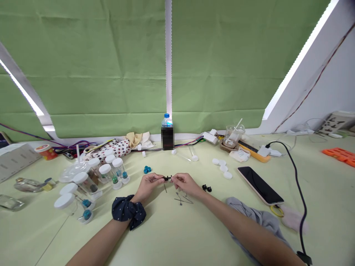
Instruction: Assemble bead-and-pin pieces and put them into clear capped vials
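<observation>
Along the far edge of the pale green worktop (177,236), a green blind (111,66) hung behind a water bottle (166,122). Toward the left edge stood clear plastic jars (80,192) with white lids, and nearer the right edge lay a smartphone (260,185). White caps (222,166) sat in a loose group right of centre. Near the middle of the front edge, the left hand (149,183), a navy scrunchie (128,211) on its wrist, and the right hand (183,183) were both closed in a pinch on a small black fitting (167,178), held just above the worktop. Thin bent wires (181,198) lay just below the hands, small black pieces (206,188) just to the right, and blue beads (147,169) just beyond.
</observation>
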The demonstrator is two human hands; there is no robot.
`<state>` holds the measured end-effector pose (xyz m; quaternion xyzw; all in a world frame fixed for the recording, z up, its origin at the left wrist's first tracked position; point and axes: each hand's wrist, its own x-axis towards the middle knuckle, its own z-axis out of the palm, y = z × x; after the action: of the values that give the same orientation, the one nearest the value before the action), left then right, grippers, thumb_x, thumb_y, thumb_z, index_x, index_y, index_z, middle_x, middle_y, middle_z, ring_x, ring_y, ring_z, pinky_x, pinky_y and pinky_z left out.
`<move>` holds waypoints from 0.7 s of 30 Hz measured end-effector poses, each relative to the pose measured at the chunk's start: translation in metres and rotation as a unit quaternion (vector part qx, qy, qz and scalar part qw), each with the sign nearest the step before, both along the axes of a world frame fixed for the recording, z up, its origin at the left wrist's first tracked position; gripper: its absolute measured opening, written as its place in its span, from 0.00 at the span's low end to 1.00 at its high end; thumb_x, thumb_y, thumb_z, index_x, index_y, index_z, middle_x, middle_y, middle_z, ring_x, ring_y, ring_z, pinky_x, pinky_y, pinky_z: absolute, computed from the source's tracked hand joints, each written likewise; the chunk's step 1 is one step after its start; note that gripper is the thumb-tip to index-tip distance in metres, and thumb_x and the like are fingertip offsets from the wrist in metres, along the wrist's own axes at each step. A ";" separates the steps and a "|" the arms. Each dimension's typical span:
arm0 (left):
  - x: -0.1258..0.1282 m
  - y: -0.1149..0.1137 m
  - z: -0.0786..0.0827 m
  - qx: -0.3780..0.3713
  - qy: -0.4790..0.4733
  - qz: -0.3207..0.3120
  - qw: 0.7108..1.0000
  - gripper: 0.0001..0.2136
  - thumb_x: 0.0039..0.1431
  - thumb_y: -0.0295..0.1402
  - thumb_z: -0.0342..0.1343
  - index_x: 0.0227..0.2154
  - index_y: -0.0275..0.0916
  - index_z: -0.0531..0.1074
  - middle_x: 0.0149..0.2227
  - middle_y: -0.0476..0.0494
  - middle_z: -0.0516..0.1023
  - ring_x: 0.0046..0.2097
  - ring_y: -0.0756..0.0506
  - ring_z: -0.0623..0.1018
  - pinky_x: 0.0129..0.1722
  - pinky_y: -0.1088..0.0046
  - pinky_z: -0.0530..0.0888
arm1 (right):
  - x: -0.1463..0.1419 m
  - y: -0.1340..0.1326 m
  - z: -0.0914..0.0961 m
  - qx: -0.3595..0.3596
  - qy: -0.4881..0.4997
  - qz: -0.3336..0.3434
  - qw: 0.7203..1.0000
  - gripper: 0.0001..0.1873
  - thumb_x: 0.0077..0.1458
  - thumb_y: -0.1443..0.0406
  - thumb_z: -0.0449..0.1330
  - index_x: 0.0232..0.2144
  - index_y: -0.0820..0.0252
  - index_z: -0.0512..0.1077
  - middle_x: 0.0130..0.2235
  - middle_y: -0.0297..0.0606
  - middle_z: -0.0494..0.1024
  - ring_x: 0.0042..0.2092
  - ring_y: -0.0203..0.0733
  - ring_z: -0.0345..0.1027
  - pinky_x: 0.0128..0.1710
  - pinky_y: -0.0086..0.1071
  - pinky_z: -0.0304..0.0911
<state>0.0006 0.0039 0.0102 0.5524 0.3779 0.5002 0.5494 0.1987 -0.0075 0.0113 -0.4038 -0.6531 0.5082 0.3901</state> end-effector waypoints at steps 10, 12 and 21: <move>-0.001 0.000 0.000 -0.003 0.006 0.007 1.000 0.07 0.44 0.32 0.65 0.22 0.34 0.74 0.31 0.42 0.79 0.35 0.44 0.78 0.42 0.64 0.71 | 0.001 -0.001 0.003 0.050 0.010 -0.004 0.999 0.17 0.49 0.54 0.59 0.30 0.64 0.74 0.23 0.34 0.69 0.24 0.32 0.59 0.24 0.26 0.54; -0.001 0.001 0.000 -0.005 0.004 0.004 1.000 0.06 0.44 0.32 0.65 0.22 0.34 0.74 0.31 0.42 0.79 0.35 0.44 0.78 0.42 0.64 0.71 | 0.001 0.000 0.002 0.057 0.014 -0.008 0.998 0.16 0.49 0.55 0.59 0.32 0.63 0.74 0.23 0.34 0.69 0.24 0.32 0.59 0.24 0.26 0.54; -0.002 0.001 -0.003 -0.001 0.006 -0.006 1.000 0.06 0.44 0.31 0.65 0.23 0.35 0.76 0.30 0.42 0.80 0.34 0.45 0.78 0.40 0.67 0.71 | 0.002 0.001 0.001 0.064 0.044 -0.021 0.997 0.14 0.47 0.58 0.62 0.34 0.61 0.72 0.23 0.30 0.66 0.23 0.30 0.55 0.23 0.25 0.53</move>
<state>-0.0012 0.0054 0.0072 0.5577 0.3782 0.4928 0.5505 0.2003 -0.0066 0.0122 -0.3686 -0.6579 0.4743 0.4542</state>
